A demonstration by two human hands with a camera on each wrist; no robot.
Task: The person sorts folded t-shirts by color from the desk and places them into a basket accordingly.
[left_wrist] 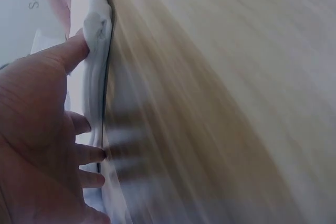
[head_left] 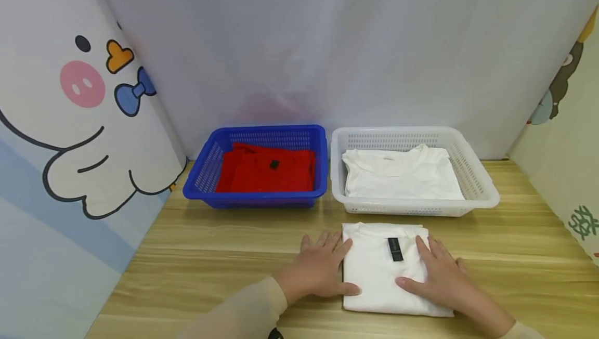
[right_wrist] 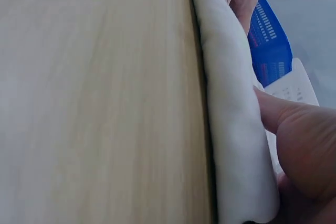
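A folded white T-shirt (head_left: 374,276) with a black neck label (head_left: 395,249) lies on the wooden table, its collar toward the baskets. My left hand (head_left: 320,269) rests at the shirt's left edge, fingers spread, thumb on the cloth. On the right part of the shirt lies my right hand (head_left: 440,274), its fingers straight and its thumb pointing inward. The left wrist view shows the left thumb touching the layered side of the folded shirt (left_wrist: 94,77). In the right wrist view the near fold (right_wrist: 231,87) runs beside the right thumb.
Behind the shirt stands a white basket (head_left: 416,207) holding a folded white shirt (head_left: 402,178). To its left is a blue basket (head_left: 257,198) with folded red clothing (head_left: 267,175). A pale curtain (head_left: 299,42) hangs behind both, and printed sheets border the wooden table (head_left: 224,256).
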